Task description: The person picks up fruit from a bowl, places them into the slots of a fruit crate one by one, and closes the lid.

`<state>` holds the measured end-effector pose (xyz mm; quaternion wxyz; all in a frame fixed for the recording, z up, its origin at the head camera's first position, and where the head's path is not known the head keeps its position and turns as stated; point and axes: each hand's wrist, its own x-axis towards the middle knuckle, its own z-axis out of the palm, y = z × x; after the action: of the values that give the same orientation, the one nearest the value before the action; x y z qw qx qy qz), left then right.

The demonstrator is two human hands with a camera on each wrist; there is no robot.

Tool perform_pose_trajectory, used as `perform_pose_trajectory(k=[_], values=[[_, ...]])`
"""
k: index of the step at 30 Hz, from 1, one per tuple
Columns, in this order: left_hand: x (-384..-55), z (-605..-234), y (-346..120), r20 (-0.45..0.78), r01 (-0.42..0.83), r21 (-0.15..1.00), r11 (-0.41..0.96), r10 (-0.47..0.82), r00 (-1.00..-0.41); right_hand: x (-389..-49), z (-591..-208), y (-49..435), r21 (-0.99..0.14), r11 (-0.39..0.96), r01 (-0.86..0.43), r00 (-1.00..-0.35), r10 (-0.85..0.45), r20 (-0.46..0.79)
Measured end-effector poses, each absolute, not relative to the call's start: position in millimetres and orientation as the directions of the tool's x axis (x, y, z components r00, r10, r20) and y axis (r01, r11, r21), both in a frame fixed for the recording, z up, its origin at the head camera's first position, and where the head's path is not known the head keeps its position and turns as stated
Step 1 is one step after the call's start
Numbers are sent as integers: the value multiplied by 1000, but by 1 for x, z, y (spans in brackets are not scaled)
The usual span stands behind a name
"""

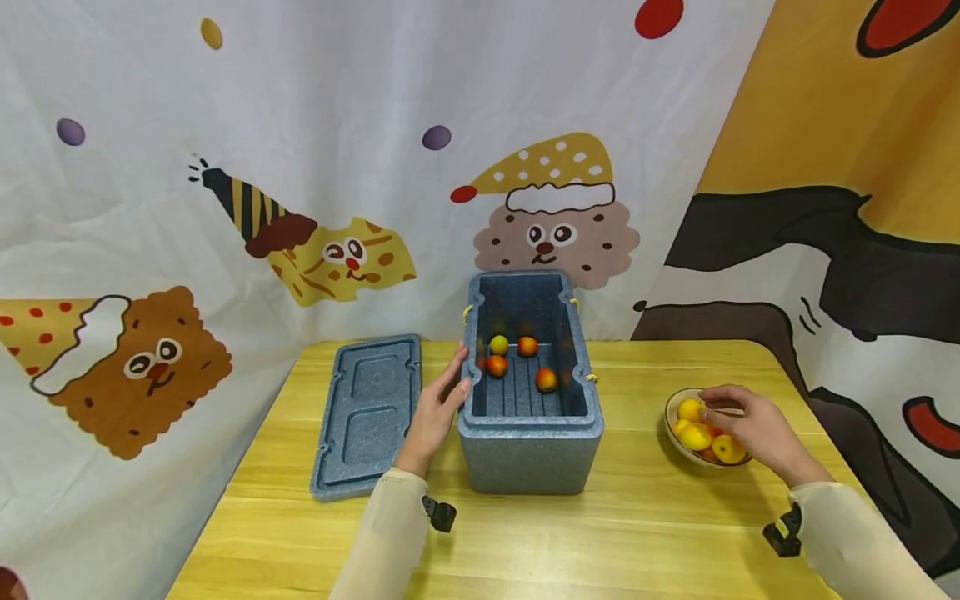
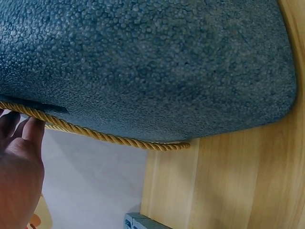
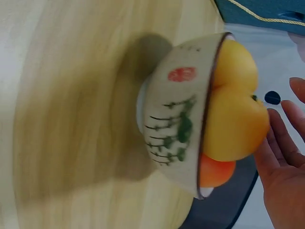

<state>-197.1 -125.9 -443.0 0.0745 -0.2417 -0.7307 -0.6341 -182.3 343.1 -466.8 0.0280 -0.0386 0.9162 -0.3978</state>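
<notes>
A deep blue-grey foam box stands lidless on the table, with several small red-and-yellow fruits and a greenish-yellow one on its floor. My left hand rests at the box's left rim, fingers extended, close to a yellow rope handle. On the right, a cream bowl with a dark rim and painted green plants holds several yellow fruits and an orange-red one. My right hand hovers at the bowl's right side over the fruit, fingers loosely bent and apart, with no fruit visibly gripped.
The box's lid lies flat on the wooden table, left of the box. A cartoon-printed cloth hangs right behind the table and along its sides. Table surface lies between the box and the bowl.
</notes>
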Motion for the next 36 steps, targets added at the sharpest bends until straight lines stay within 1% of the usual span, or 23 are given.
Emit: perform_pose_trajectory(k=[4, 12, 22, 30, 36], values=[[-197, -443, -127, 424, 454, 888, 70, 255, -869, -183, -471, 341, -733, 680, -35, -995, -93, -38], [-197, -441, -126, 425, 454, 889, 56, 264, -866, -184, -480, 340, -716, 693, -83, -991, -133, -13], [-197, -440, -126, 408, 442, 893, 78, 269, -872, -182, -485, 341, -731, 677, -90, -978, -198, -63], [-199, -442, -125, 388, 423, 902, 92, 264, -883, -181, -485, 334, -665, 719, -200, -960, -279, -13], [-197, -442, -126, 397, 435, 893, 114, 253, -882, -183, -487, 333, -616, 734, -285, -940, -341, 28]])
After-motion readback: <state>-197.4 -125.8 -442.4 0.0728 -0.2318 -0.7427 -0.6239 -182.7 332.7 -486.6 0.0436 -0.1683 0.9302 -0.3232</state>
